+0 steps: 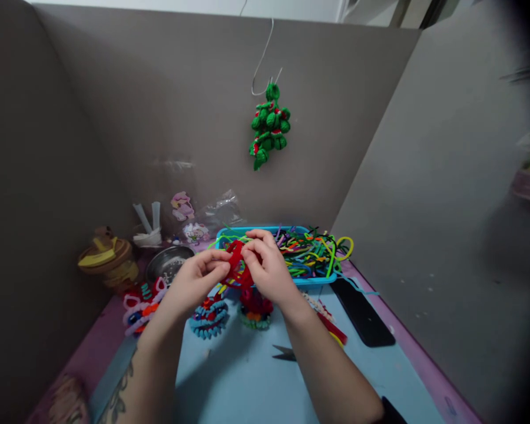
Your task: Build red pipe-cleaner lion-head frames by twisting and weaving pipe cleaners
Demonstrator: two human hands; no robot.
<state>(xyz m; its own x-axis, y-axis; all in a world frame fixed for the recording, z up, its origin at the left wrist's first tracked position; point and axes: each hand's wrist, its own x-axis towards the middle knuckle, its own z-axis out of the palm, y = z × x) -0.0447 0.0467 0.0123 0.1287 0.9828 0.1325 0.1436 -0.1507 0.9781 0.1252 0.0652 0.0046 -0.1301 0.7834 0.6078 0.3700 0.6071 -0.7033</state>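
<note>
Red fuzzy pipe cleaners (pixel 235 259), bent into loops, are held up between both hands above the table. My left hand (pixel 198 277) pinches their left side between thumb and fingers. On the right side, my right hand (pixel 267 265) grips them with thumb and fingertips, partly covering the shape. Just below hangs or stands a dark red piece with an orange and green base (pixel 255 309); whether it joins the red loops I cannot tell. A blue ruffled pipe-cleaner figure (pixel 209 318) sits beneath my left hand, and a pink-eared one (pixel 143 309) lies beside my left forearm.
Behind the hands stands a blue tray (pixel 311 281) heaped with coloured pipe cleaners. Scissors (pixel 285 353) lie by my right forearm, a black phone (pixel 364 315) farther right. A metal bowl (pixel 170 259) and lidded pot (pixel 110 262) stand left. A green ornament (pixel 269 126) hangs above.
</note>
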